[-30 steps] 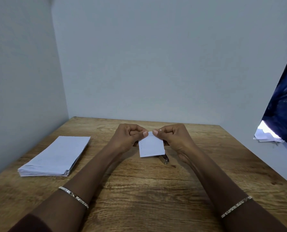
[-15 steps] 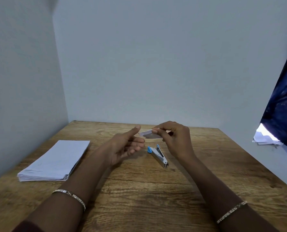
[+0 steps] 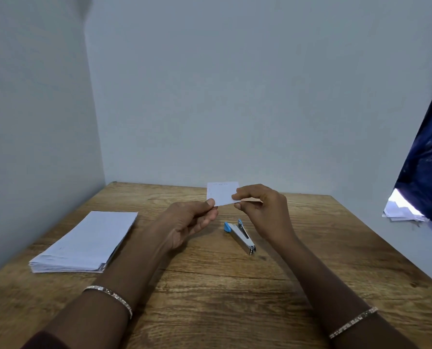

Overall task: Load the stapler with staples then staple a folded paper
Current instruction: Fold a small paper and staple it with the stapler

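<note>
Folded paper: a small white folded paper [image 3: 221, 193] is held upright in the air at centre frame, above the far half of the wooden table [image 3: 210, 285]; faint rows of marks show along its top and left edges.
Right hand: the right hand [image 3: 262, 210] pinches the paper's right edge between thumb and forefinger, the other fingers curled.
Left hand: the left hand [image 3: 187, 220] lies palm-up just below and left of the paper, its thumb and forefinger closed on the lower left corner.
Stapler: a small silver stapler [image 3: 240, 236] with blue end caps lies on the table directly below the hands, touched by neither; its mouth points toward the lower right of the frame. Whether it holds staples cannot be told.
Paper stack: a stack of white sheets [image 3: 84, 244] rests at left of the frame, well apart from the hands.
Risk: the corner grip is light, so the fold may spring open or the paper slip once one hand lets go to reach for the stapler; a staple would then, by this reading, land crooked or miss a layer.
Change from earlier frame: half a second ago the left hand was open and clear of the paper, which lay nearly flat in the right hand; now the paper stands upright and both hands grip it.
</note>
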Demonstrator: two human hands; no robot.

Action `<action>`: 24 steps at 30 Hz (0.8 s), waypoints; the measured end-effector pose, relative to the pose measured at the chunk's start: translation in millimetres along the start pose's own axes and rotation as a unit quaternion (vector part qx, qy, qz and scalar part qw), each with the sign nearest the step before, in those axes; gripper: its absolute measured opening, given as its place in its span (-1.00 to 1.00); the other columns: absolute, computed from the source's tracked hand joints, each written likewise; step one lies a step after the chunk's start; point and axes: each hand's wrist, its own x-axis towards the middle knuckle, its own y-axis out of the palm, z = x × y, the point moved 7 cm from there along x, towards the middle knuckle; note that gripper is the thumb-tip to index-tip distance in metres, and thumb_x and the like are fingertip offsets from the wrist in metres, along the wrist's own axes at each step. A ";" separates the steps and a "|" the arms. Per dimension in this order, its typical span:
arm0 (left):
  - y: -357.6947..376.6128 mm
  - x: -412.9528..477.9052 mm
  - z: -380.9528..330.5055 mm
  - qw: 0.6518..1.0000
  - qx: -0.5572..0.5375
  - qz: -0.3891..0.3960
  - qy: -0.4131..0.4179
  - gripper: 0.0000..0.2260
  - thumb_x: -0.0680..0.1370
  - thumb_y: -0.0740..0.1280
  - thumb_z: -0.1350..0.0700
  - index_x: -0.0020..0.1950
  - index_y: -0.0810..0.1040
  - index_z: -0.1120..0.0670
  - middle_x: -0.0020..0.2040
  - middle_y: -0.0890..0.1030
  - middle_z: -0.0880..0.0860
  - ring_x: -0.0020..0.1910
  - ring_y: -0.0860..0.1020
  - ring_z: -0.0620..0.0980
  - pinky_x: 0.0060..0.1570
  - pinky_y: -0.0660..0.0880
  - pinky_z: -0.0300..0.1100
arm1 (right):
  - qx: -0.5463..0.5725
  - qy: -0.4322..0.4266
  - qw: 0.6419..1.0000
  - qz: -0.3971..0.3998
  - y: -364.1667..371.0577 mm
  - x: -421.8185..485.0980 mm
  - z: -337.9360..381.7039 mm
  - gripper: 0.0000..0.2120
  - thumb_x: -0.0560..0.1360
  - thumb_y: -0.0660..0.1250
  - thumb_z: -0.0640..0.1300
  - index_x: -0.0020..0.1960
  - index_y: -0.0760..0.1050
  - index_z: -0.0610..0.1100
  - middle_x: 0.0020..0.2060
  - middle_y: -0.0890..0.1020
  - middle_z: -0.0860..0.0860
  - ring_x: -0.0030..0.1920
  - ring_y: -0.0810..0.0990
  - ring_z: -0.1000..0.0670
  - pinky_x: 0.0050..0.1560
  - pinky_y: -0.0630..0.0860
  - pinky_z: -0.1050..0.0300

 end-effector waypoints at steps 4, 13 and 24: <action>0.4 2.0 1.3 1.000 0.018 -0.008 0.017 -0.94 0.46 0.52 0.25 -0.14 0.67 0.21 -0.31 0.73 0.11 -0.41 0.68 -0.12 -0.39 0.62 -0.34 | 0.020 0.066 0.997 0.017 3.5 -0.9 -10.3 -0.79 0.37 0.52 -0.39 -0.13 0.75 -0.11 -0.04 0.75 0.04 -0.01 0.68 0.23 -0.03 0.47 0.52; -8.1 3.3 -2.5 0.998 0.008 -0.056 0.028 -0.92 0.45 0.51 0.30 -0.12 0.65 0.18 -0.31 0.75 0.09 -0.37 0.71 -0.13 -0.49 0.58 -0.31 | -0.043 0.104 0.993 0.024 5.2 -3.3 -15.0 -0.77 0.44 0.43 -0.31 -0.01 0.69 -0.04 -0.08 0.73 0.10 -0.19 0.67 0.15 -0.16 0.56 0.32; -14.6 6.8 -6.8 0.995 0.001 -0.075 0.073 -0.85 0.45 0.53 0.27 -0.03 0.66 0.13 -0.21 0.77 0.04 -0.26 0.73 -0.14 -0.48 0.54 -0.33 | -0.284 0.162 0.929 0.176 29.0 -15.4 -36.2 -0.47 0.29 0.58 0.17 0.16 0.57 -0.03 0.06 0.64 0.01 0.17 0.54 -0.04 -0.06 0.33 0.15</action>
